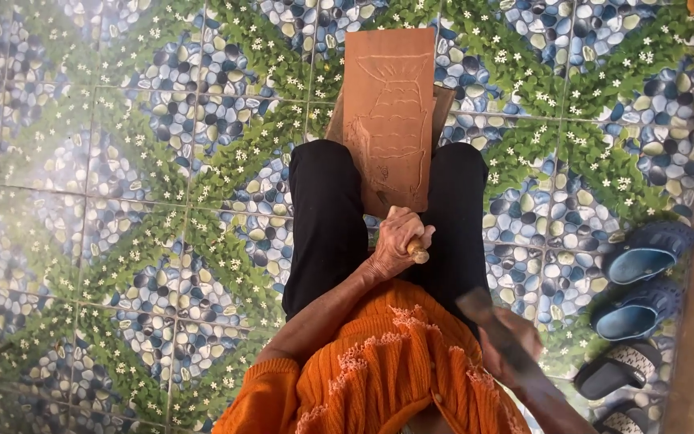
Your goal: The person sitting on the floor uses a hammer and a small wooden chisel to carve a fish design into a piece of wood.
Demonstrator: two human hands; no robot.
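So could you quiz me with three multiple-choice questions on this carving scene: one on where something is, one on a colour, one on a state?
1. Where does the reddish-brown carved wooden board rest?
A. on the person's black-trousered legs
B. flat on the tiles, far from the person
C. on a table

2. What colour is the knitted top?
A. green
B. orange
C. white

3. What is the left hand doing?
A. lying open
B. gripping a wooden-handled tool
C. holding a shoe

Answers: 1 A, the board's lower end lies between the knees. 2 B, the knit is plainly orange. 3 B, the fingers are closed round the handle at the board's lower edge.
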